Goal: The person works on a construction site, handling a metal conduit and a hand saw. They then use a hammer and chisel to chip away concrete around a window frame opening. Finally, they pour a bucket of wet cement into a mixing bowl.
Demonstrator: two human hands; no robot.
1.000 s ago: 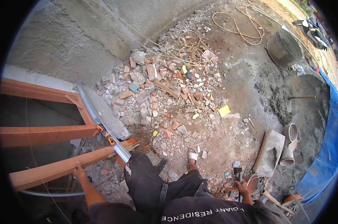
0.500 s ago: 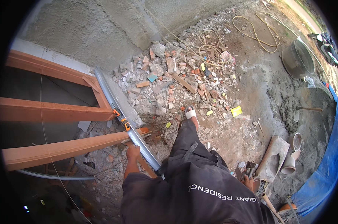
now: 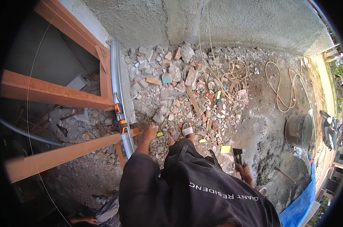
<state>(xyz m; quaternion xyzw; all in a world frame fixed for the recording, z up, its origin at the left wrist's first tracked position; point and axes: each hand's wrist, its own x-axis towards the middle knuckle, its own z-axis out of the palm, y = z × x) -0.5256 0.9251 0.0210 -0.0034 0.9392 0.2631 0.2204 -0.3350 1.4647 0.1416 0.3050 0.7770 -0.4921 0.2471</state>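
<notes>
My left hand (image 3: 150, 133) is raised over the rubble, just right of a long silver metal bar (image 3: 117, 75) and apart from it. Its fingers look curled together; whatever they may hold is hidden. Along the reddish-brown wooden frame (image 3: 57, 90) runs the bar, with an orange-and-black clamp (image 3: 123, 126) on it near a wooden beam (image 3: 73, 151). Low on the right, my right hand (image 3: 246, 174) is closed around a dark hammer (image 3: 238, 156), its blocky head pointing away from me. The hammer's lower part is hidden by the hand.
Broken bricks and rubble (image 3: 175, 87) cover the ground below a rough grey wall (image 3: 247, 22). A hose (image 3: 279, 90), a grey bucket (image 3: 298, 130), wet mortar with a wooden-handled tool (image 3: 285, 176) and a blue tarp (image 3: 300, 204) lie right. Another person's arm (image 3: 84, 220) shows lower left.
My left hand has come off the bar's side and moved up and right. My right hand has risen from beside the pipes and trough, now with the hammer. The view has turned.
</notes>
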